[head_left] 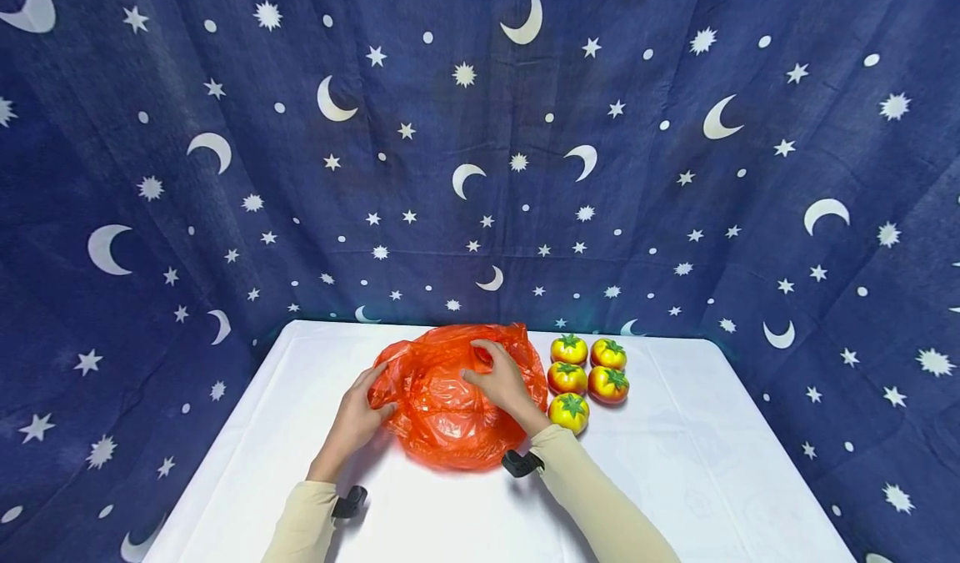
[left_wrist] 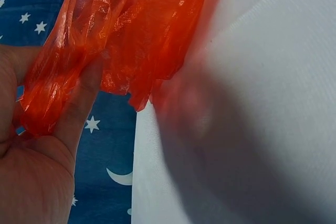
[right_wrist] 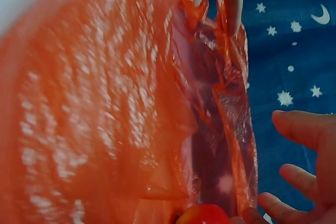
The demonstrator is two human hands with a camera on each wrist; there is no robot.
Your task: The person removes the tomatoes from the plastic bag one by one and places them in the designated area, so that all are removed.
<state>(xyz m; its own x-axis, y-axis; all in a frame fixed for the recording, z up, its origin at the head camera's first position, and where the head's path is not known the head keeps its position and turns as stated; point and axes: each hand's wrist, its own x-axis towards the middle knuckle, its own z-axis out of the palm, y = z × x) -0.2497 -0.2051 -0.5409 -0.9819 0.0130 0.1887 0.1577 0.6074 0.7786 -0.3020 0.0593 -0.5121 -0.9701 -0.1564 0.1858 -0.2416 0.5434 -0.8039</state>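
A thin red plastic bag (head_left: pixel 450 404) lies spread on the table with its mouth facing up. My left hand (head_left: pixel 358 413) grips the bag's left edge. The left wrist view shows bunched plastic (left_wrist: pixel 47 93) between that hand's thumb and fingers. Over the right part of the bag is my right hand (head_left: pixel 501 377), its fingers apart and holding nothing. In the right wrist view its spread fingers (right_wrist: pixel 296 182) are beside the bag film. Several red-and-yellow tomatoes (head_left: pixel 567 378) with green tops stand in a group right of the bag, close to my right wrist.
A white cloth covers the table (head_left: pixel 675 463). Behind and beside it hangs a dark blue curtain (head_left: pixel 420 179) with moons and stars. A black wrist camera (head_left: pixel 522 463) is strapped to my right forearm, another (head_left: pixel 349 502) to my left.
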